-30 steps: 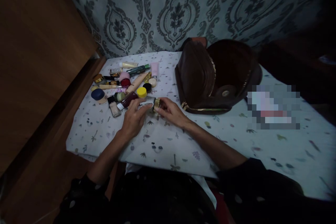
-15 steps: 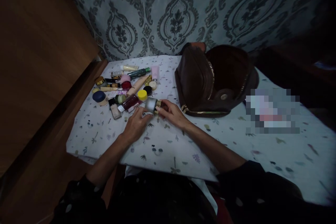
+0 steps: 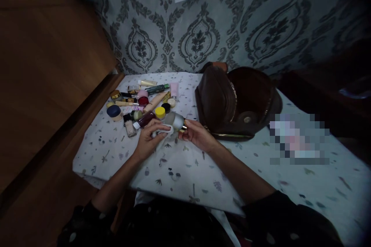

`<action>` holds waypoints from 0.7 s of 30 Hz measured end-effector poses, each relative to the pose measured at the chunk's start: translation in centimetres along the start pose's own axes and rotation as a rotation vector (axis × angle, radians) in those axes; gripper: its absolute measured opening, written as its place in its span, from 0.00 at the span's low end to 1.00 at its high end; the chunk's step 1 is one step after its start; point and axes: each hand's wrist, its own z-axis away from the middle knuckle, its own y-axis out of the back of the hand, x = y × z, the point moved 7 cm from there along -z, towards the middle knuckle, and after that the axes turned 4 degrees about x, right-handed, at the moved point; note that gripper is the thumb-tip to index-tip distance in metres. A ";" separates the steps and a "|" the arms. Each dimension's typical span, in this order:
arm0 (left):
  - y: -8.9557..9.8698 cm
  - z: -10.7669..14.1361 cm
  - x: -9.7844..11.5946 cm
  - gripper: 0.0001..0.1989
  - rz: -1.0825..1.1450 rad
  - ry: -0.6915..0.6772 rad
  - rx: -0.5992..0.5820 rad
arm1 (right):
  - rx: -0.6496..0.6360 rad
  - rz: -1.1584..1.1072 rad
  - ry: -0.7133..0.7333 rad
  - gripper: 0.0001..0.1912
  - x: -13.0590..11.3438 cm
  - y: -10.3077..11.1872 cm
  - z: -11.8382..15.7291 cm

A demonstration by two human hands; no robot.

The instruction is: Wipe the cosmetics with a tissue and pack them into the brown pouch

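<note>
A frosted bottle with a gold cap (image 3: 175, 120) lies tilted on its side above the cloth, its cap end between the fingers of my right hand (image 3: 197, 136). My left hand (image 3: 150, 139) pinches a folded white wipe (image 3: 168, 129) close beside the bottle's body; whether the wipe touches the glass I cannot tell. Just beyond my left fingers are a dark red bottle (image 3: 145, 119), a yellow-lidded jar (image 3: 160, 112) and a pale nail polish bottle (image 3: 130, 127) with a black cap.
An open brown leather bag (image 3: 217, 100) stands right of my hands. Several cosmetics are clustered at the left, among them a blue-lidded jar (image 3: 114, 112) and a pink tube (image 3: 174, 89). A blurred-out item (image 3: 298, 137) lies at the right. A wooden cabinet (image 3: 52, 65) borders the left side.
The view has tipped up, so everything sits lower in the picture. The bottle has turned in my right hand, and the white wipe in my left fingers now shows more.
</note>
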 end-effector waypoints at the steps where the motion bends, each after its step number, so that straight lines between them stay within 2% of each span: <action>1: -0.1 -0.1 0.2 0.12 0.021 0.010 0.004 | -0.009 -0.005 -0.005 0.24 -0.1 -0.1 0.1; 7: -0.2 -0.5 1.1 0.10 0.058 0.032 0.008 | -0.023 -0.031 0.001 0.21 -0.6 0.0 0.3; 13: 0.0 -0.9 1.9 0.09 -0.052 -0.010 0.037 | -0.075 0.031 0.008 0.21 -0.1 -0.3 0.3; 17: 0.8 -1.6 1.0 0.09 -0.120 0.020 0.131 | -0.150 0.038 0.017 0.20 0.1 -0.9 0.7; 21: 1.1 -1.6 -0.3 0.10 -0.129 0.069 0.140 | -0.115 -0.014 0.042 0.20 -0.1 -0.6 0.7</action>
